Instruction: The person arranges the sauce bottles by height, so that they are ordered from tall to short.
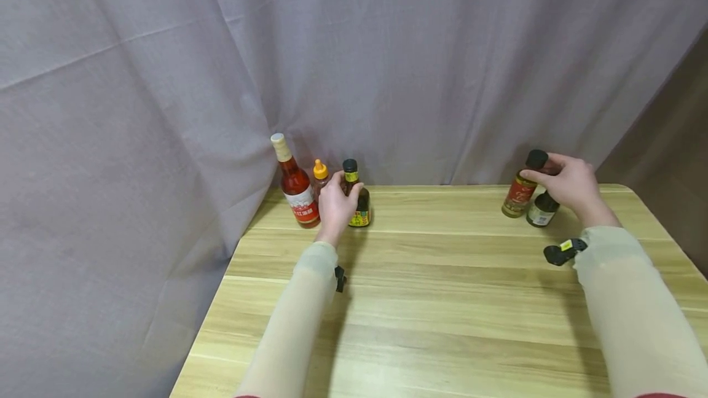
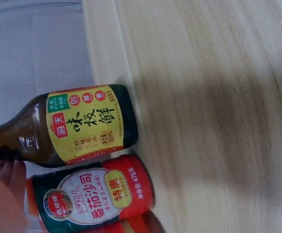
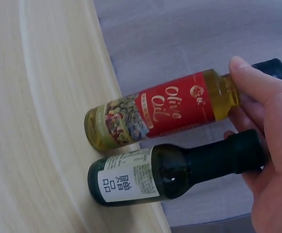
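Observation:
My left hand (image 1: 335, 206) grips the neck of a soy sauce bottle (image 2: 85, 124) with a yellow label, upright at the table's back edge. Just left of it stands a tomato sauce squeeze bottle (image 1: 321, 171) with a yellow nozzle cap, partly hidden by the hand. Farther left is a tall bottle of red liquid (image 1: 298, 192) with a cream cap. At the back right my right hand (image 1: 576, 185) holds an olive oil bottle (image 3: 177, 106) by its neck, thumb on the near side. A small dark green bottle (image 3: 175, 170) stands beside it under the palm, its neck close against the fingers.
The light wooden table (image 1: 442, 300) reaches back to a grey curtain (image 1: 398, 78). Its left edge runs close by the tall red bottle. A black wrist camera (image 1: 564, 251) sits on the right sleeve, and another (image 1: 340, 279) on the left.

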A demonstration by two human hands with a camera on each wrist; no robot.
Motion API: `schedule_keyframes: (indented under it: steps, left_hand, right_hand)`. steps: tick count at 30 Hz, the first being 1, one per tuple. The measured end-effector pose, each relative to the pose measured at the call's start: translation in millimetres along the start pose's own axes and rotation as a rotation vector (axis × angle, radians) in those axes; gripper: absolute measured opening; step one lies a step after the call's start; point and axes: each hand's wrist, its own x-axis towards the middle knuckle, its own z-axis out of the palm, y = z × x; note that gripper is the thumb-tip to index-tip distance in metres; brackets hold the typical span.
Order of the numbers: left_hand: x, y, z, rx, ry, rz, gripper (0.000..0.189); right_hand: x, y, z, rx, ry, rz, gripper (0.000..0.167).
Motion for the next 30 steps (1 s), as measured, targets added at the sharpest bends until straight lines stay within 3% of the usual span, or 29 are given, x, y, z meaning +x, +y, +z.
schedule_keyframes:
  steps: [9,18,24,30]
  left_hand:
    - [-1.8,1.8,4.3,0.002,0.001,-0.007,0.043]
    - [0.0,5.4,9.1,-0.003,0.022,0.002,0.044]
    - [0.1,4.0,9.5,0.000,0.017,-0.002,0.044]
    - [-3.4,2.0,7.7,0.001,0.014,-0.005,0.044]
  right_hand:
    - [0.8,-11,-2,0.038,-0.026,0.043,0.081]
    - [0.0,-38,-6,0.062,0.051,0.011,0.081]
    - [-16.5,-76,15,0.159,0.137,-0.005,0.067]
    - [-45.6,-110,53,0.307,0.205,-0.010,0.055]
